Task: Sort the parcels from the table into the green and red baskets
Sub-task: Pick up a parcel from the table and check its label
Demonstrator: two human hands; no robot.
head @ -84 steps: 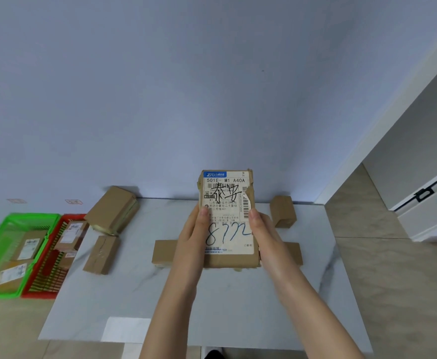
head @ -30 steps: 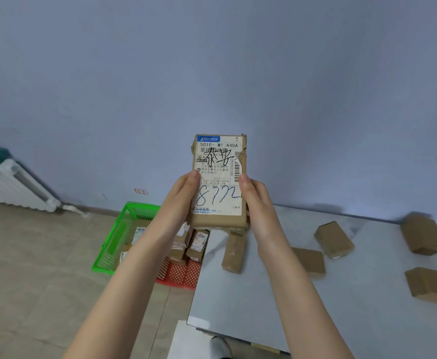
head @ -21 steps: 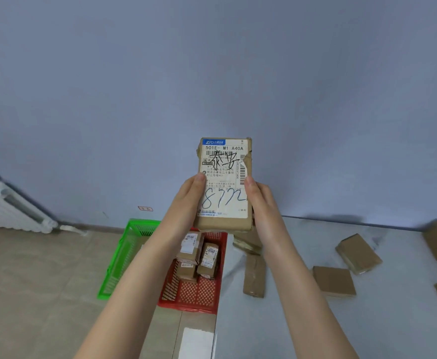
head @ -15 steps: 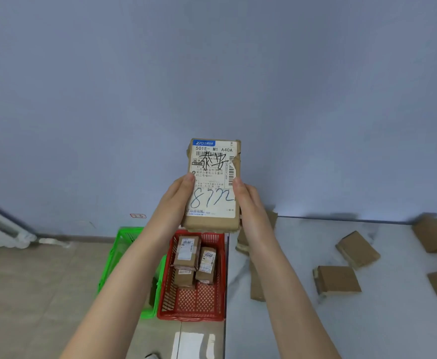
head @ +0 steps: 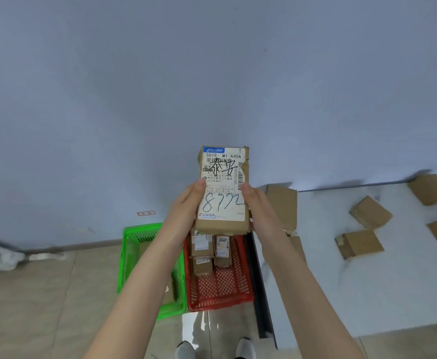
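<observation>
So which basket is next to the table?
The red basket, beside the table edge; the green basket sits on its far side.

Parcels, baskets and hands, counted.
I count one labelled parcel, held between my two hands, left hand and right hand. Six plain parcels lie on the table at right, one half hidden behind my right arm. Two baskets stand on the floor at left: the red basket holds three small parcels that I can make out, the green basket at least two further parcels, partly behind my left arm. Two shoe tips show nearest.
</observation>
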